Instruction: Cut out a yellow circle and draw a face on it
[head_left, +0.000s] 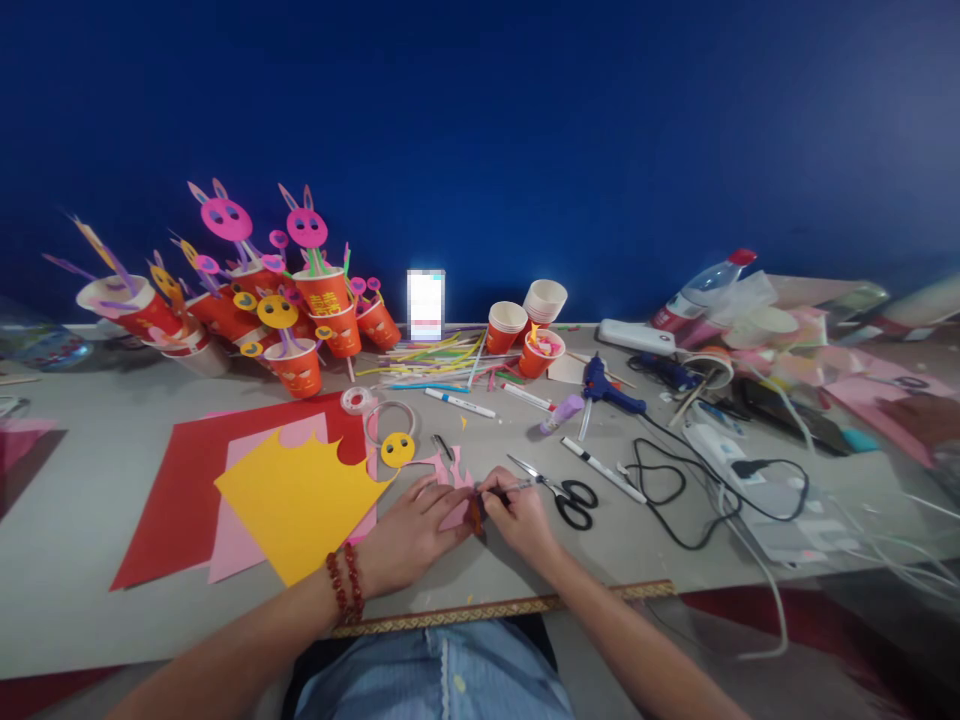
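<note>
My left hand (409, 535) rests low over the table, fingers stretched out across a piece of pink paper (454, 515). A small orange-brown piece (477, 515) shows at its fingertips; its kind is unclear. My right hand (521, 515) is closed around a slim pen (517, 485), with the tip close to the left fingertips. Cut pink scraps (444, 466) lie just beyond the left hand. A yellow smiley disc (397, 450) sits by a ring of tape (390, 425). Black-handled scissors (574, 500) lie right of my right hand.
Yellow paper (300, 500) overlaps pink and red sheets (172, 500) at left. Decorated red cups (292, 368) stand behind. Pipe cleaners (435, 360), markers (604, 470) and a blue glue gun (611, 390) lie farther back. Cables and a power strip (727, 470) crowd the right, near another person's hand (919, 420).
</note>
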